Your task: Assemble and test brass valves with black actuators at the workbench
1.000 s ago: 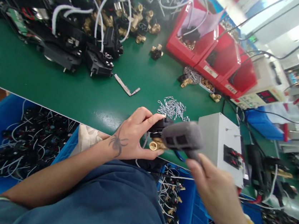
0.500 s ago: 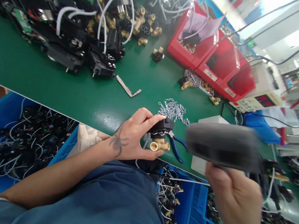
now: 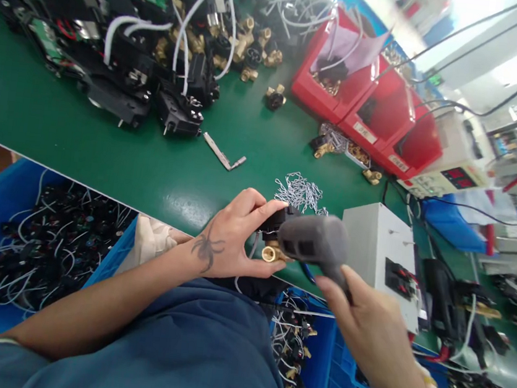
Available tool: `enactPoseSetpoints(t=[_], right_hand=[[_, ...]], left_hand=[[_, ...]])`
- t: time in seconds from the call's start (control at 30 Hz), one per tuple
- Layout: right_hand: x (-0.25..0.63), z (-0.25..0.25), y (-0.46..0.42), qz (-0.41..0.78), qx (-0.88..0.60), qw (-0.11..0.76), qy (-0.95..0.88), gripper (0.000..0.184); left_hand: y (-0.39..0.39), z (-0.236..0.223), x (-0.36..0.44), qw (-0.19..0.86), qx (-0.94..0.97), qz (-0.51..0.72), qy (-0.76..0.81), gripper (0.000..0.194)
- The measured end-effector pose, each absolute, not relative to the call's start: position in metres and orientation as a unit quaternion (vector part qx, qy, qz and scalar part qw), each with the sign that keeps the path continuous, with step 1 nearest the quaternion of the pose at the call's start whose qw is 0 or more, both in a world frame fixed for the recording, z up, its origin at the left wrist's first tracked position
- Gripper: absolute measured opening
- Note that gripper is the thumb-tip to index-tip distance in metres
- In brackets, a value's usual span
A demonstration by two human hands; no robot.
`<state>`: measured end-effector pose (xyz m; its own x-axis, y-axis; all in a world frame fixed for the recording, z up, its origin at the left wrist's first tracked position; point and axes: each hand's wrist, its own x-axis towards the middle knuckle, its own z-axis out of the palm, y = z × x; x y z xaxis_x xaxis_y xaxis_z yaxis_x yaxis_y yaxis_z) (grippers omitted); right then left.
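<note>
So my left hand is gripping the valve, thumb down by the brass end and fingers up on the black body. It's spread about as far as the part is tall, so medium-wide. The valve sits at the near edge of the green table, pretty much mid-view, so call that the clock centre.

My right hand is out at 4 o'clock, closed round the handle of a grey hammer. It's blurry, and the head covers the valve's right side from up here, so I can't tell if they're touching. A bit of blue handle pokes out under it.

Clip pile is at 1 o'clock, with the red bins further out the same way. There's a bent metal tool between 10 and 11, and a heap of black units way out at 10. One loose fitting is at 12. Grey box at 3. Below table level I've got blue tubs full of wired parts, one at 9 and another at 5.
</note>
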<state>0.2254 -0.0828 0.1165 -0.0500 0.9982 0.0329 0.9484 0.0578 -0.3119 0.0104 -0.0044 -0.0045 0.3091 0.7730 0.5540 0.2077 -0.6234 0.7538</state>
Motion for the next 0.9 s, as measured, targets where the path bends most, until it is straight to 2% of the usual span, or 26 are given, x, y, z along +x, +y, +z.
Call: enactPoseSetpoints(t=[0.1, 0.17, 0.27, 0.37, 0.43, 0.47, 0.53, 0.6, 0.7, 0.83, 0.9], right_hand=[[0.212, 0.113, -0.075, 0.207, -0.677, 0.115, -0.698, 0.052], [0.203, 0.113, -0.063, 0.288, -0.686, 0.206, -0.636, 0.047], [0.19, 0.113, -0.031, 0.383, -0.658, 0.35, -0.546, 0.03], [0.176, 0.106, 0.015, 0.461, -0.614, 0.39, -0.508, 0.029], [0.165, 0.1, 0.046, 0.485, -0.602, 0.413, -0.482, 0.021], [0.16, 0.097, 0.058, 0.494, -0.588, 0.428, -0.476, 0.023], [0.152, 0.094, 0.074, 0.514, -0.556, 0.424, -0.498, 0.039], [0.15, 0.093, 0.076, 0.485, -0.538, 0.4, -0.562, 0.051], [0.166, 0.088, 0.054, 0.323, -0.575, 0.348, -0.666, 0.056], [0.209, 0.067, -0.006, 0.069, -0.659, 0.2, -0.722, 0.062], [0.228, 0.052, -0.038, 0.012, -0.673, 0.112, -0.731, 0.071]], left_hand=[[-0.005, -0.004, 0.011, 0.291, 0.755, 0.488, 0.328, 0.069], [-0.005, -0.004, 0.01, 0.297, 0.757, 0.479, 0.331, 0.071], [-0.005, -0.004, 0.01, 0.297, 0.76, 0.475, 0.331, 0.072], [-0.005, -0.004, 0.01, 0.298, 0.762, 0.472, 0.33, 0.072], [-0.005, -0.003, 0.01, 0.3, 0.763, 0.466, 0.332, 0.072], [-0.005, -0.002, 0.009, 0.301, 0.764, 0.462, 0.336, 0.072], [-0.005, -0.001, 0.009, 0.304, 0.765, 0.452, 0.342, 0.073], [-0.006, 0.0, 0.008, 0.305, 0.767, 0.445, 0.348, 0.073], [-0.006, -0.001, 0.008, 0.299, 0.769, 0.446, 0.347, 0.073], [-0.005, -0.004, 0.007, 0.291, 0.767, 0.46, 0.339, 0.075], [-0.005, -0.005, 0.008, 0.287, 0.766, 0.465, 0.337, 0.075]])
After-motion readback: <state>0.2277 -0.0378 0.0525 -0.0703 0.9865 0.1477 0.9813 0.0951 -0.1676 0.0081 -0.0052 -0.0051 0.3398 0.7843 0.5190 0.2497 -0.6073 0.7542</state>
